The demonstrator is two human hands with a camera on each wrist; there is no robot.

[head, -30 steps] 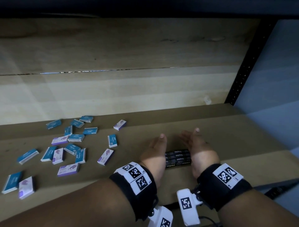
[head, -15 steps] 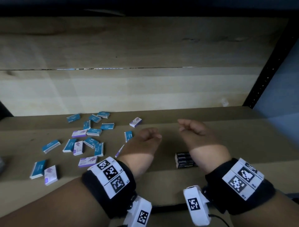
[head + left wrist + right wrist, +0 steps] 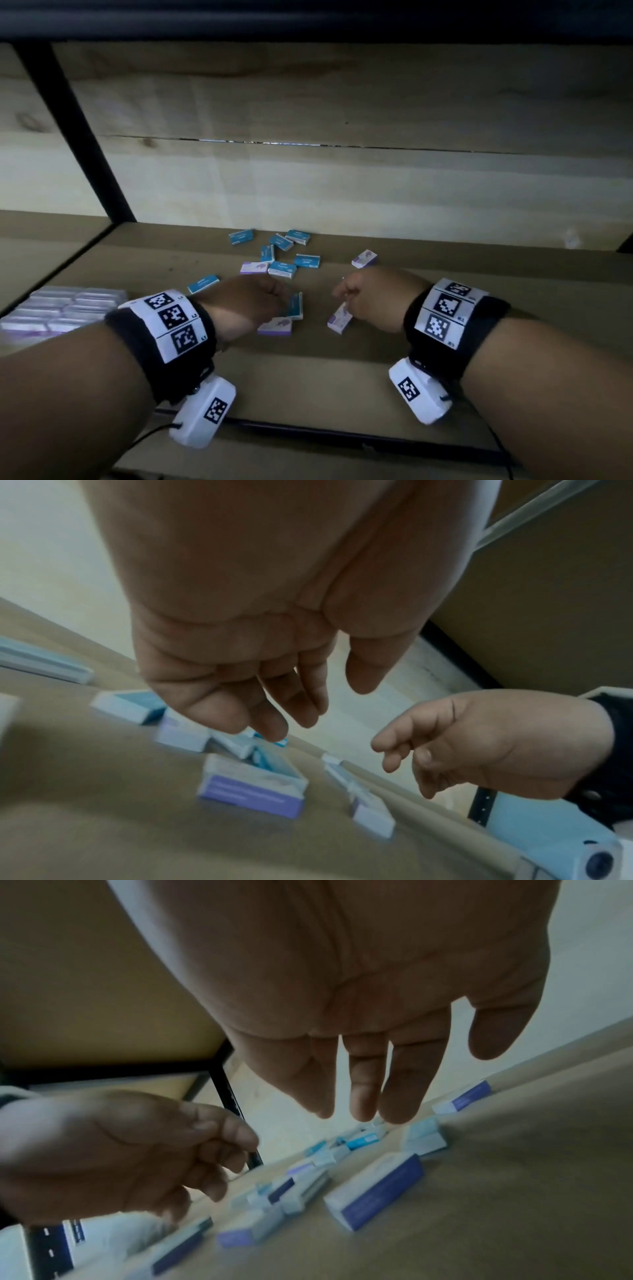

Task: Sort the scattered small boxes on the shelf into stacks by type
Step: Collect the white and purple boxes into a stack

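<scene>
Several small blue boxes and white-and-purple boxes lie scattered on the cardboard-lined shelf. My left hand hovers over the near side of the pile, fingers loosely curled and holding nothing. A blue box on its edge and a purple box sit by its fingertips. My right hand hangs empty just above another purple box. The right wrist view shows its straight fingers clear of that box. In the left wrist view the left hand is relaxed above a purple box.
A wrapped pack of pale boxes lies at the shelf's left. A black upright post stands behind it, and a wooden back wall closes the shelf. One purple box lies apart at the right. The shelf's dark front edge runs below my wrists.
Both hands left the stack of black boxes and moved left to the scattered pile. The view swung left, so the black stack is out of sight and the wrapped pack appeared.
</scene>
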